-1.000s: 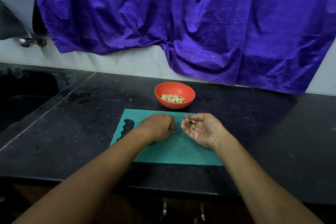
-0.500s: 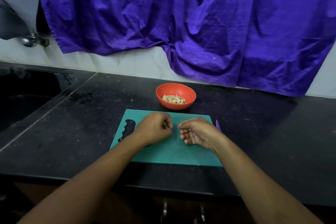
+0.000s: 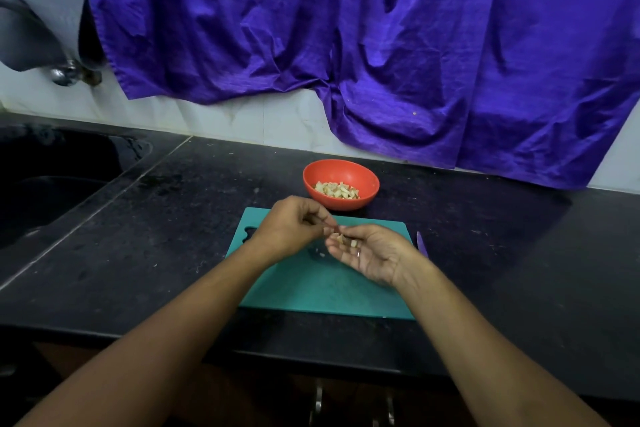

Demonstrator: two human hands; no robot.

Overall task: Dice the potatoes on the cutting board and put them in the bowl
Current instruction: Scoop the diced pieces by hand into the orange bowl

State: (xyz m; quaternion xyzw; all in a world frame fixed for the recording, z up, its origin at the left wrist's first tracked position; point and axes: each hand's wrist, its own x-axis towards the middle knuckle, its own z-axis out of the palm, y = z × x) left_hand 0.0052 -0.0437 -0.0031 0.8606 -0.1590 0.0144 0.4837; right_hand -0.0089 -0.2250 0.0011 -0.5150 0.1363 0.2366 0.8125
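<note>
While dice (image 3: 343, 240) are collected over the board (image 3: 311, 288), we use the right hand (image 3: 375, 255) as a tray.

The right hand lies palm up, fingers loosely cupped, carrying a few dice on the fingers. The left hand (image 3: 292, 229) is curled, fingertips pinched together at those dice; we cannot tell whether a piece sits between them. More dice lie in the bowl (image 3: 341, 170) just beyond the board. We judge the dice light, firm, damp and apt to slip or roll: support them from below, avoid hard pinching, and tip the palm over the bowl. The knife (image 3: 421, 246) lies on the desk (image 3: 173, 253) beside the board's right edge.
</note>
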